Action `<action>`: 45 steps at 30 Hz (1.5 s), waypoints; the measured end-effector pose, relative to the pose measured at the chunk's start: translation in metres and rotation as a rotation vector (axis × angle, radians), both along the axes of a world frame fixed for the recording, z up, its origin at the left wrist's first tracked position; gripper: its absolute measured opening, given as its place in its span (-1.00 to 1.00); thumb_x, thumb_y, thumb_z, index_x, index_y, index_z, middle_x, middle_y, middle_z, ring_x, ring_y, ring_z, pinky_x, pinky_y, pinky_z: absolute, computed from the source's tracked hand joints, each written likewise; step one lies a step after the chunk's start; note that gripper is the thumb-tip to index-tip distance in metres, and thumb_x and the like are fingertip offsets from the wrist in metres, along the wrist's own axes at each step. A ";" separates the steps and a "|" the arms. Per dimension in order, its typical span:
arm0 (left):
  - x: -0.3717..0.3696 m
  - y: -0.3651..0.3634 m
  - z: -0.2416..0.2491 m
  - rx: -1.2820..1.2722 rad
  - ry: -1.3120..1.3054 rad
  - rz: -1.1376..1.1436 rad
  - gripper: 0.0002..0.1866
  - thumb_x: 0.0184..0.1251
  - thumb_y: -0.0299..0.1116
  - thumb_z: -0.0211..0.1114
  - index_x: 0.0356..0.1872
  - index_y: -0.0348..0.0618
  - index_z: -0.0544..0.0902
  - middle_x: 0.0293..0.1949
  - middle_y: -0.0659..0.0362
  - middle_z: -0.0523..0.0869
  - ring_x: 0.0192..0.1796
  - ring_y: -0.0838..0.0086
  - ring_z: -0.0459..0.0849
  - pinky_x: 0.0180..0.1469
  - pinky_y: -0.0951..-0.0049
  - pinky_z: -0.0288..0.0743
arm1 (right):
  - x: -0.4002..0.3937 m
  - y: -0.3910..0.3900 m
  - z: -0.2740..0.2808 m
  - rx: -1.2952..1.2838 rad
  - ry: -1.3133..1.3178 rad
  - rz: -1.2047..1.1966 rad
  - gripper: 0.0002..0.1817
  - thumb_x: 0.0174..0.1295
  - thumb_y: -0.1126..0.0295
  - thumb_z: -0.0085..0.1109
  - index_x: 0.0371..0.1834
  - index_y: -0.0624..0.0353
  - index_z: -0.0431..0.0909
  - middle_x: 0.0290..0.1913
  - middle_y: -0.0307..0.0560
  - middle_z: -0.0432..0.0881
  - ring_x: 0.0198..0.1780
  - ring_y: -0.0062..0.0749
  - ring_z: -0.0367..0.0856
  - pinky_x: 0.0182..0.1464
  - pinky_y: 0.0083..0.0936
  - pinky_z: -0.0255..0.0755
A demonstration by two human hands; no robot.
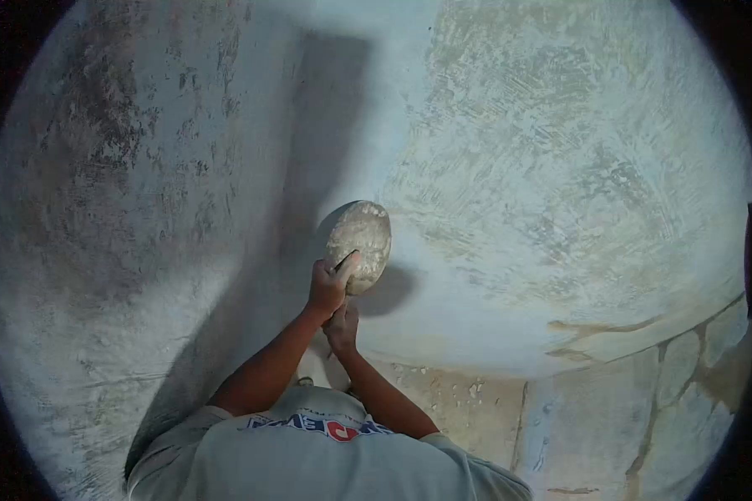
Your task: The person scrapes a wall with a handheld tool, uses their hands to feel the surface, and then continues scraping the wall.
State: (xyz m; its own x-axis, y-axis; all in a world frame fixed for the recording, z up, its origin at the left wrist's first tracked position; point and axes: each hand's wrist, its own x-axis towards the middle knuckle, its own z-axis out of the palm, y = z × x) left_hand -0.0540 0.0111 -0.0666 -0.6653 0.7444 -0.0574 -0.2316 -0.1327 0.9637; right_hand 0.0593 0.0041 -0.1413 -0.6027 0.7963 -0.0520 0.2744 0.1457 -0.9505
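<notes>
One oval tool point(366, 238), pale and smeared, at centre of the frame, tilted slightly right, near or against the wall point(510, 175); contact impossible to tell. One left hand point(327, 288), clamped on the lower left edge of the oval tool, one digit laid over its face beside a dark strip. One right hand point(341, 330), just below the left hand, fingers curled; grip on any part hidden, closure impossible to tell. Wall with mottled patches at upper right, rough and dark-flecked at left. Long shadow point(330, 108) at upper centre. Cracked, brownish surface point(589, 417) at lower right. Grey printed shirt point(326, 468) at bottom centre.
</notes>
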 end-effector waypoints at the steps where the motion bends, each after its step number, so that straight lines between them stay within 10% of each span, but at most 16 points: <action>1: 0.005 -0.007 -0.003 -0.032 -0.036 0.026 -0.25 0.26 0.04 0.51 0.21 -0.35 0.42 0.09 -0.01 0.60 0.08 0.25 0.65 0.13 0.21 0.57 | 0.000 0.000 -0.022 0.012 0.039 -0.022 -0.56 0.49 0.09 -0.03 -0.19 0.35 0.51 -0.26 0.25 0.62 -0.28 0.03 0.60 -0.32 -0.13 0.41; 7: 0.026 -0.033 0.057 0.151 -0.057 0.069 -0.51 0.33 0.00 0.46 -0.15 -0.33 0.63 -0.26 0.12 0.70 -0.18 0.43 0.70 -0.03 0.30 0.58 | -0.005 -0.013 -0.056 0.230 0.123 -0.124 -0.54 0.53 0.07 -0.09 -0.26 0.29 0.55 -0.36 0.15 0.62 -0.33 -0.09 0.60 -0.41 -0.11 0.39; 11: 0.004 -0.020 0.013 0.016 -0.080 -0.031 -0.29 0.31 0.02 0.46 0.24 -0.37 0.48 0.10 -0.05 0.64 0.08 0.25 0.68 0.11 0.21 0.56 | -0.008 -0.017 0.015 0.010 0.067 -0.075 -0.45 0.58 -0.02 -0.17 -0.27 0.25 0.59 -0.48 0.01 0.59 -0.41 -0.14 0.56 -0.37 -0.13 0.40; 13: 0.017 -0.022 0.022 -0.108 -0.044 0.148 -0.37 0.33 -0.01 0.45 0.17 -0.37 0.58 0.07 -0.04 0.69 0.07 0.27 0.68 0.11 0.21 0.55 | -0.003 -0.012 -0.012 -0.257 0.235 -0.045 -0.40 0.60 -0.07 -0.22 -0.28 0.25 0.59 -0.53 -0.05 0.57 -0.44 -0.17 0.53 -0.34 -0.16 0.41; 14: 0.016 -0.034 0.035 -0.015 -0.026 0.019 -0.49 0.37 -0.04 0.43 -0.08 -0.41 0.61 -0.25 0.05 0.70 -0.26 0.40 0.67 -0.14 0.30 0.56 | -0.003 -0.016 -0.025 -0.171 0.118 -0.078 -0.39 0.60 -0.07 -0.24 -0.33 0.26 0.55 -0.52 -0.07 0.55 -0.45 -0.20 0.50 -0.33 -0.18 0.40; 17: 0.021 -0.026 0.028 0.177 -0.052 0.096 -0.50 0.36 -0.03 0.43 -0.13 -0.38 0.60 -0.19 0.02 0.69 -0.17 0.36 0.67 -0.10 0.33 0.55 | -0.006 -0.020 -0.025 -0.096 0.186 -0.105 -0.42 0.57 -0.07 -0.17 -0.32 0.27 0.52 -0.47 -0.08 0.58 -0.42 -0.20 0.50 -0.31 -0.18 0.40; 21: 0.008 -0.030 0.065 -0.077 -0.003 0.032 -0.23 0.32 0.06 0.44 0.23 -0.47 0.40 0.11 -0.13 0.58 0.13 0.20 0.64 0.15 0.25 0.55 | -0.008 -0.001 0.030 -0.350 0.278 0.057 -0.59 0.47 0.08 0.08 -0.28 0.28 0.54 -0.35 0.01 0.63 -0.34 -0.11 0.52 -0.27 -0.15 0.40; 27: 0.014 -0.038 0.038 0.075 -0.076 0.005 -0.26 0.36 0.04 0.40 0.26 -0.42 0.41 0.11 -0.16 0.59 0.15 0.10 0.64 0.15 0.13 0.57 | -0.010 -0.007 -0.095 0.174 0.172 0.003 -0.78 0.36 0.29 0.18 -0.21 0.26 0.53 -0.32 0.17 0.60 -0.37 -0.04 0.51 -0.24 -0.10 0.39; 30: 0.002 -0.018 -0.019 0.054 0.192 0.049 -0.30 0.37 -0.01 0.41 0.29 -0.34 0.42 0.18 -0.10 0.57 0.22 0.14 0.59 0.25 0.10 0.51 | -0.014 -0.004 -0.054 -0.077 0.234 -0.010 -0.68 0.49 0.18 0.06 -0.16 0.28 0.53 -0.32 0.13 0.59 -0.36 -0.04 0.51 -0.26 -0.08 0.39; 34: 0.009 -0.041 0.053 -0.046 -0.034 -0.027 -0.28 0.37 -0.02 0.41 0.31 -0.36 0.39 0.20 -0.08 0.55 0.27 0.19 0.54 0.29 0.12 0.46 | -0.013 -0.010 -0.018 -0.330 0.243 0.029 -0.47 0.58 0.00 -0.16 -0.14 0.34 0.53 -0.34 0.11 0.59 -0.35 -0.07 0.54 -0.27 -0.07 0.40; 39: -0.002 -0.011 -0.004 -0.010 0.056 0.028 -0.23 0.36 0.00 0.41 0.34 -0.40 0.34 0.17 -0.08 0.56 0.17 0.17 0.60 0.18 0.16 0.51 | -0.017 -0.009 -0.016 -0.060 0.166 -0.100 -0.42 0.57 -0.02 -0.13 -0.30 0.37 0.53 -0.40 0.07 0.62 -0.41 -0.22 0.54 -0.32 -0.19 0.38; 45: 0.005 -0.023 0.051 -0.012 0.036 0.013 -0.27 0.33 -0.01 0.43 0.22 -0.48 0.42 0.08 -0.08 0.63 0.08 0.19 0.66 0.11 0.25 0.54 | -0.012 -0.009 0.018 -0.131 0.157 -0.054 -0.50 0.55 0.11 -0.11 -0.37 0.37 0.49 -0.48 0.08 0.58 -0.48 -0.22 0.46 -0.36 -0.17 0.37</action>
